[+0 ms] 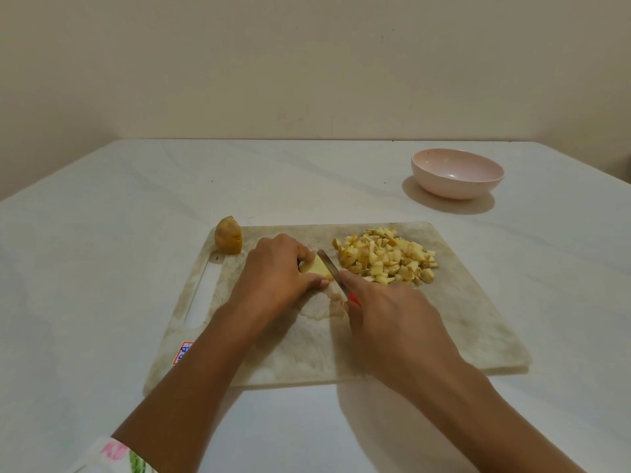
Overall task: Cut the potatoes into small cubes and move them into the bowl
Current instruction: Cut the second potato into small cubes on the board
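Observation:
My left hand (278, 271) grips a pale potato piece (316, 268) in the middle of the marbled cutting board (471, 302). My right hand (392, 322) holds a knife (329, 264) with a red handle, forefinger along the blade's back, the blade against the right side of that piece. A heap of small potato cubes (386, 256) lies on the board to the right of the blade. A potato half (228, 240) with brown skin stands at the board's far left corner. The pink bowl (457, 174) sits on the table beyond the board at the right, with nothing in it.
The board lies on a white table (102, 250) that ends at a beige wall behind. A slot handle (203, 291) runs along the board's left edge, with a small label near its front corner.

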